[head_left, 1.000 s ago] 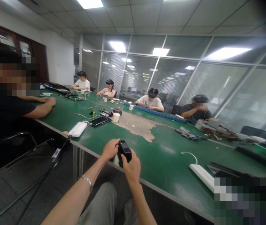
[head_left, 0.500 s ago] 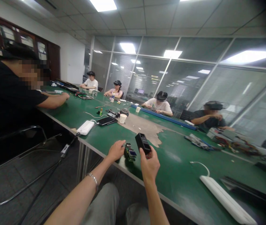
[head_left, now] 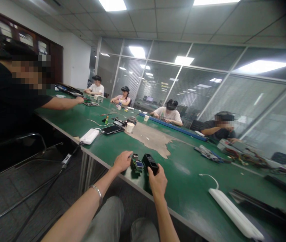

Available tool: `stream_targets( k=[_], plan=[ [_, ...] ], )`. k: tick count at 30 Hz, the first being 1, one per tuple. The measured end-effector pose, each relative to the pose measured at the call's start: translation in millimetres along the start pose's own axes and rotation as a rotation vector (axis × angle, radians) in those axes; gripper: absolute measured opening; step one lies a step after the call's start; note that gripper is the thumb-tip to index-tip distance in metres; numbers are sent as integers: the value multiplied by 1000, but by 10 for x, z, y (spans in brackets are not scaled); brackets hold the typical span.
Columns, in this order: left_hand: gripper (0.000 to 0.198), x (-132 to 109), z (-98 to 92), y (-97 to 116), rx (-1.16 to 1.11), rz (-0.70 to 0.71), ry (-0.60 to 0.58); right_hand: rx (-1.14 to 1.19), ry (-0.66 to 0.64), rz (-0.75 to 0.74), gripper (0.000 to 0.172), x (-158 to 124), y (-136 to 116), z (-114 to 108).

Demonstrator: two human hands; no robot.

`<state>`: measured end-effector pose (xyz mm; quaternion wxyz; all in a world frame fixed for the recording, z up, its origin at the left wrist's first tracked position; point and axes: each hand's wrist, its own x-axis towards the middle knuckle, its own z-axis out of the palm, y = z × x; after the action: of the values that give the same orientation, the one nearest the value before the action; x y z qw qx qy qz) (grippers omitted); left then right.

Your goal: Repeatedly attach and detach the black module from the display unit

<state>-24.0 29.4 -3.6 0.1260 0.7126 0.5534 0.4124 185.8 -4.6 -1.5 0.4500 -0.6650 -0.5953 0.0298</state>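
Observation:
My right hand grips a black plastic casing, a boxy shell with openings in its upper face, low over the green table or on it. Just left of the casing lies a small circuit board assembly with a little bluish display. My left hand is at the board's left side, its fingers curled together. What those fingers hold, if anything, is hidden, and whether they touch the board I cannot tell.
Farther along the green table are a white power strip, a black phone, a paper cup and another white strip. A co-worker sits at left; several others sit across the table.
The black casing has come down in my right hand, closer to the circuit board. My left hand stays by the board. The co-worker at left has stretched an arm farther over the table.

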Motion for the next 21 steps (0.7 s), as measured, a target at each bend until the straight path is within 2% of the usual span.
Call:
stream_targets(
  k=[4,8,13,17,21],
  plan=[
    [48,3,18,-10,-13,-22,0,-44,58,-71,80,-53,14,17],
    [49,9,40,-34,-33,-6,28,-70,66,-78,83,-90,29,17],
    [49,27,64,-78,-45,10,54,-73,-20,48,65,-66,-27,-56],
    [49,28,67,-88,-64,17,84,90,-7,80,59,-32,-204,-171],
    [48,15,49,-75,-80,24,101,208,8,27,59,13,-469,-227]
  ],
)
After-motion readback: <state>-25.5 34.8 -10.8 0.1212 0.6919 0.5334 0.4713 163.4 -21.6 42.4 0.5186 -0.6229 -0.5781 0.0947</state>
